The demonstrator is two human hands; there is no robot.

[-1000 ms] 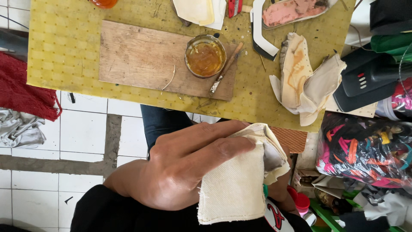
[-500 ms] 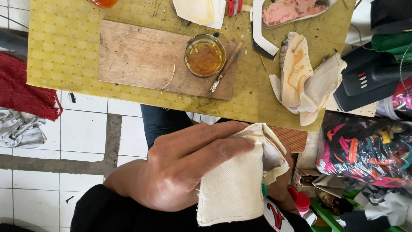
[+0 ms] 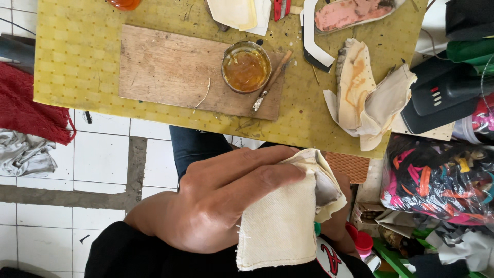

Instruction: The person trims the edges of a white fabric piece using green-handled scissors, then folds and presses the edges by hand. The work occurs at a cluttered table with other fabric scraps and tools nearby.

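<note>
White floor tiles (image 3: 103,159) run under a yellow worktable (image 3: 77,62) that fills the top of my view. On it lies a wooden board (image 3: 170,67), with a round tin of amber glue (image 3: 246,67) on its right end and a small brush (image 3: 270,81) leaning against the tin's rim. Right of the board I see a white strip (image 3: 311,36), a pinkish insole (image 3: 355,11), and a heap of cream shoe pieces stained orange (image 3: 368,95). Pale folded material (image 3: 239,11) sits at the far edge. A red cloth (image 3: 28,105) hangs off the left side above a grey rag (image 3: 25,154); bags of bright scraps (image 3: 437,180) crowd the right.

Below the table edge, near my lap, my left hand (image 3: 216,201) lies over a folded piece of cream canvas (image 3: 283,221), fingers (image 3: 257,180) pressed together and stretched flat across its upper part. My right hand (image 3: 340,216) is almost wholly hidden behind the canvas; I cannot tell how its fingers sit. Nothing lies between the hands and the table.
</note>
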